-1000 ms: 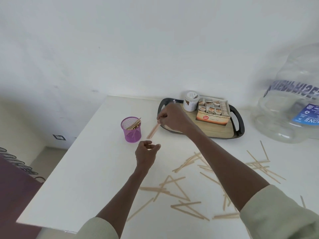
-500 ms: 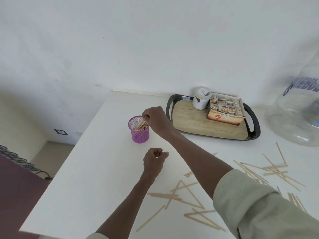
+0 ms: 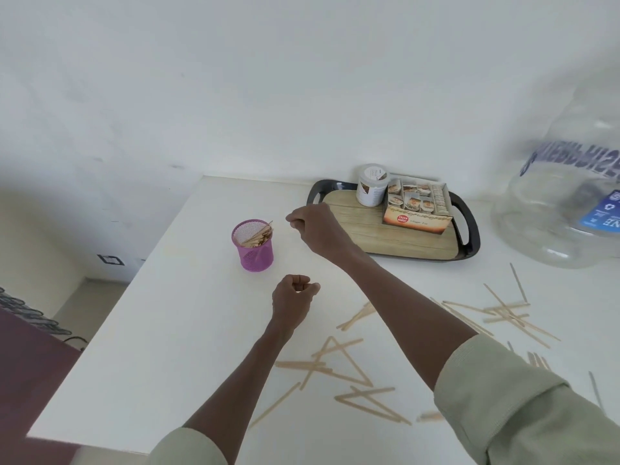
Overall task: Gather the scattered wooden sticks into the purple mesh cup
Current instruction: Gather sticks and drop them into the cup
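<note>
The purple mesh cup (image 3: 253, 246) stands upright on the white table (image 3: 161, 330), left of the tray (image 3: 468, 236). A bundle of wooden sticks (image 3: 256, 233) leans inside the cup against its right wall, with the tips showing above the rim.

The right hand (image 3: 315, 228) hangs just right of the cup, apart from it, with its back toward the camera. The fingers are curled loosely downward, and no stick shows in them. 0.5 s ago this hand was over the cup mouth, at the sticks; it has since drawn back to the right, toward the near-left corner of the tray.

The left hand (image 3: 293, 298) is curled into a fist above the table, nearer the camera than the cup and to its right. Nothing shows in the fist. Its posture matches the earlier frame.

The remaining loose sticks (image 3: 339, 360) lie scattered flat on the table near the forearms, many crossing one another. A second cluster (image 3: 503, 312) lies farther right.

The tray holds a white lidded tub (image 3: 370, 184) and an open box of tea bags (image 3: 416, 204) side by side. A large clear water bottle (image 3: 567, 196) sits at the right edge of the table.
</note>
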